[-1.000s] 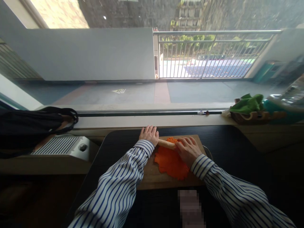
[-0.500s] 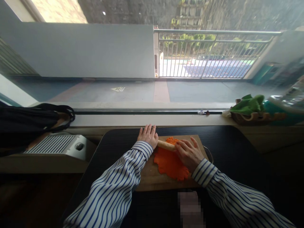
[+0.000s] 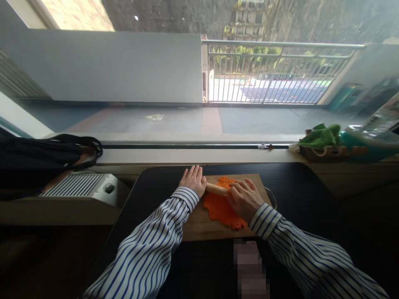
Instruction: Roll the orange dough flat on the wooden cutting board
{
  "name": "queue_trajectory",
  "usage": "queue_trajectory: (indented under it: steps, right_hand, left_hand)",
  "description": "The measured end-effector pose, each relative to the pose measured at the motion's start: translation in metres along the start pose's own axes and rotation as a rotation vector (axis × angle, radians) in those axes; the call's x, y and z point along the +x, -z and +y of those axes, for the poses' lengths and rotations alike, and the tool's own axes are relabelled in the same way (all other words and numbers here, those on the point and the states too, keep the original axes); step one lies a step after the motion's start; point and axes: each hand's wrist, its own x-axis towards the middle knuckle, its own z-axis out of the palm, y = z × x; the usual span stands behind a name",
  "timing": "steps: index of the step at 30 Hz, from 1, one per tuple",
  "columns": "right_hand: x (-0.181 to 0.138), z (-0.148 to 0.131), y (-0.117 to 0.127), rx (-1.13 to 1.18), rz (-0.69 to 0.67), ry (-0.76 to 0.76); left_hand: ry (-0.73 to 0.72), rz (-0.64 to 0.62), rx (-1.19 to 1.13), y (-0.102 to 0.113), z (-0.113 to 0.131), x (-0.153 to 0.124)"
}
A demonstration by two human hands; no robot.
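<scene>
A pale wooden rolling pin (image 3: 215, 189) lies across a flattened sheet of orange dough (image 3: 222, 211) on a wooden cutting board (image 3: 199, 226). My left hand (image 3: 192, 181) holds down the pin's left end, palm over it, with the fingers stretched forward past it. At the other end, my right hand (image 3: 245, 198) is curled over the pin, its fingers bent and its palm above the dough. Both hands hide the pin's ends. Beyond the pin, the dough's far edge looks rough and crumbly. A metal handle (image 3: 272, 197) sticks out from the board's right side.
The board lies on a black table (image 3: 293, 187) against a window sill (image 3: 187, 156). At the right are a green cloth (image 3: 322, 136) in a brown holder and a teal container (image 3: 358, 145). A dark bag (image 3: 37, 160) and a white vented unit (image 3: 81, 187) are at left.
The view has shifted slightly. My right hand and the pin have moved a little left, and the right hand's fingers are a bit more bent. Both hands stay on the rolling pin.
</scene>
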Motion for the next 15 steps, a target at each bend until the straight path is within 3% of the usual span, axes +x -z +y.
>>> queue_trajectory:
  steps: [6, 15]
  right_hand:
    - [0.032, -0.023, -0.009, 0.005, 0.014, -0.264]
    - [0.083, -0.031, -0.027, 0.106, -0.141, -0.392]
  left_hand:
    - [0.018, 0.002, 0.003, -0.001, -0.001, -0.01]
    - [0.024, -0.011, -0.024, 0.0, 0.007, 0.022]
